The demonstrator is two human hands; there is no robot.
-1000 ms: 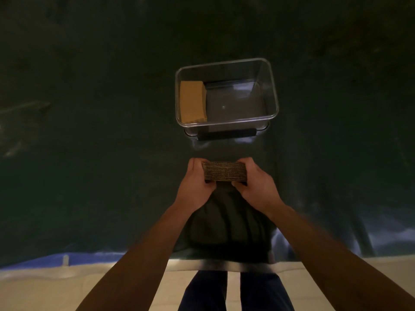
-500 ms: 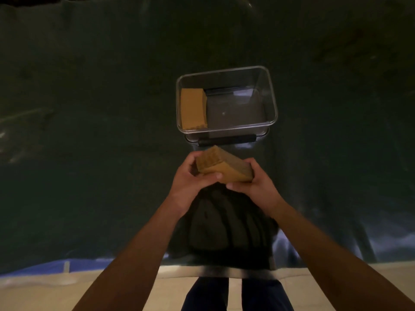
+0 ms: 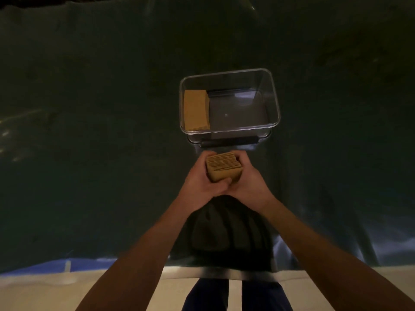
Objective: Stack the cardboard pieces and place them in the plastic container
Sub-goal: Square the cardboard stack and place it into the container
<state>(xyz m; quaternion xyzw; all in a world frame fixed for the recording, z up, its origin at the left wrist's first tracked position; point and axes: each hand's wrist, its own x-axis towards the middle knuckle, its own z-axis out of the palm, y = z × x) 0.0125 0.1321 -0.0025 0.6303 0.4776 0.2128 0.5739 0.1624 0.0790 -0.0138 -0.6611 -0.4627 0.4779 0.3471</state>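
A stack of brown cardboard pieces (image 3: 224,168) stands on end between both hands, its corrugated edges facing up. My left hand (image 3: 199,180) grips its left side and my right hand (image 3: 249,182) grips its right side, fingers meeting under the front. Just beyond the hands sits a clear plastic container (image 3: 275,104) on the dark cloth. Inside it, against the left wall, lies another stack of cardboard pieces (image 3: 195,110). The right part of the container's floor is bare.
A dark green cloth (image 3: 89,131) covers the table. A black bar (image 3: 229,141) lies under the container's near edge. A rumpled dark fabric bundle (image 3: 229,234) sits below my hands. The table's near edge runs along the bottom, with a pale floor and my legs beyond.
The stack has been turned from lying flat to standing on end, edges up. Both hands have closed in around it and moved slightly toward the container.
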